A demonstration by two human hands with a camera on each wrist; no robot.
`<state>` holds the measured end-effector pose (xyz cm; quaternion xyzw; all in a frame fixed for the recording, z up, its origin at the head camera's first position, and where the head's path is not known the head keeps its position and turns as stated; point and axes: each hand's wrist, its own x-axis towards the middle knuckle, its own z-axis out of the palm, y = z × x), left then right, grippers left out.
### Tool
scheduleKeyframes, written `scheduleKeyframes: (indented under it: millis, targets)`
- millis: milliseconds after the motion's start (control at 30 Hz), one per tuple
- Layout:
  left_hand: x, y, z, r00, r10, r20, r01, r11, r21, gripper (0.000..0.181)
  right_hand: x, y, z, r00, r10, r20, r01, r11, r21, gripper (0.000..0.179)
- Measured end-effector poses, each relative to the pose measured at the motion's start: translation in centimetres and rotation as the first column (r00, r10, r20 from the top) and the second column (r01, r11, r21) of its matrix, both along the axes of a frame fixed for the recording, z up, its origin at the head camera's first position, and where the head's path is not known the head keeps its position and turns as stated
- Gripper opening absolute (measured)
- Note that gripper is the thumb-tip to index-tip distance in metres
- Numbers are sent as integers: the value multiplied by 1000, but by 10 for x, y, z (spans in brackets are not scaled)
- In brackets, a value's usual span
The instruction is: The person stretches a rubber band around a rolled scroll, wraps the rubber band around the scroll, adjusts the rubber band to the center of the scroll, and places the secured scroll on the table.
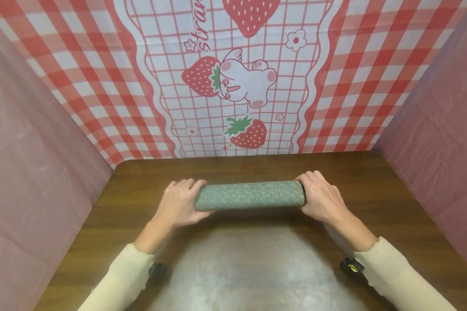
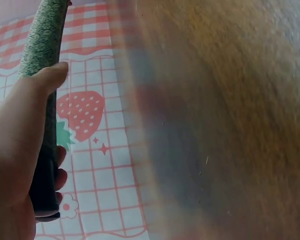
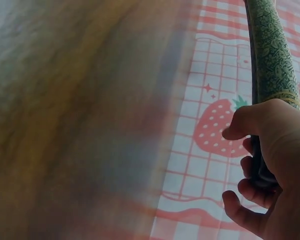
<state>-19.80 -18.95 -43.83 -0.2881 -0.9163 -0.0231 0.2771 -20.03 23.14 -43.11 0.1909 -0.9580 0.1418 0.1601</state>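
A long green patterned object (image 1: 249, 195) with rounded edges is held level above the brown table; its exact kind is not clear. Near its right end runs a thin gold band, and its end and side look dark. My left hand (image 1: 180, 202) grips the left end. In the left wrist view, the thumb of that left hand (image 2: 20, 130) lies along the green face, with fingers round the dark side. The right end is gripped by my right hand (image 1: 321, 196). In the right wrist view, the right hand (image 3: 285, 145) has its fingers curled about the dark side.
The brown wooden table (image 1: 233, 263) reflects light in front of me. Behind it hangs a red-and-white strawberry-print cloth (image 1: 241, 86). Pink fabric walls (image 1: 35, 172) stand at the left and right. Each sleeve has a small dark device (image 1: 351, 266) at the wrist.
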Motion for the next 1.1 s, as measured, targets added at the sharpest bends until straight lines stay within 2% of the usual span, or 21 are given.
scheduleKeyframes:
  millis: [133,267,367,433,533,733,933,1100]
  targets:
    - [1,2,-2,996,32,86,-29,999,-31,89,-1,1,-6,1000,8,-20,-8,1000,9,58]
    - [1,3,0,979,71,190,-61,996,-60,92,0,4,-9,998,13,-65,-12,1000,18,55]
    - [1,2,1,967,104,232,-89,993,-72,92,0,6,-9,996,12,-92,-11,1000,16,55]
    - [0,0,1,966,118,231,-104,992,-73,87,0,7,-9,995,12,-95,-11,1000,12,56]
    - [0,-2,0,973,112,200,-104,993,-53,77,0,8,-10,997,7,-74,-7,1000,0,57]
    - [-1,-4,0,986,84,147,-85,996,1,67,2,8,-9,999,23,28,-22,1000,-3,64]
    - [0,-6,2,983,86,162,-92,995,30,64,4,10,-5,986,99,136,-98,995,-17,78]
    - [1,-6,0,984,78,161,-85,996,37,65,5,9,-4,984,119,136,-113,992,-50,77]
